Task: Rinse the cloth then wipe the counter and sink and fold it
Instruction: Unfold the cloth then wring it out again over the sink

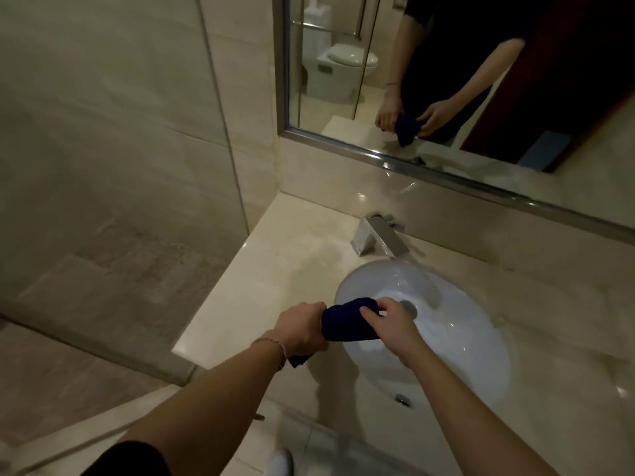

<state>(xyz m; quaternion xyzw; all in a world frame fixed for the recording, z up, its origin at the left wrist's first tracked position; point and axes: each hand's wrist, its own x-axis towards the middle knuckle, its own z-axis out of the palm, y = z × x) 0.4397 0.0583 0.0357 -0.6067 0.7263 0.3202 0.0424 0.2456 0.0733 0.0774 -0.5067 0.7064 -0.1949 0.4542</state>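
- My left hand (pixel 302 329), at the lower centre of the frame, has its fingers curled tight round one end of the dark blue cloth (pixel 347 321); a short tail of fabric hangs out below that fist.
- My right hand (pixel 386 319) grips the other end, fingers (pixel 369 309) bent over the bunched fabric, just in front of the drain (pixel 409 305).
- The cloth is rolled into a thick rope between the two hands, held in the air over the left rim of the white sink (pixel 457 341), part over the basin and part over the tabletop (pixel 275 269).
- I judge this to be the wringing after the rinse: no water is visibly running from the chrome tap (pixel 379 237) at centre right.
- To do it well, I should shift both hands a little to the right so the whole roll sits over the basin, or drips will land on the tabletop edge.
- Twist the hands in opposite directions, firmly, then regrip nearer the middle and twist again.
- Tuck in the hanging tail under my left fist so it gets squeezed too.
- Stop when it is damp, not dripping; a soggy cloth will only smear the tabletop when I wipe.
- The mirror (pixel 446 80) in the upper right shows the same two-handed hold.
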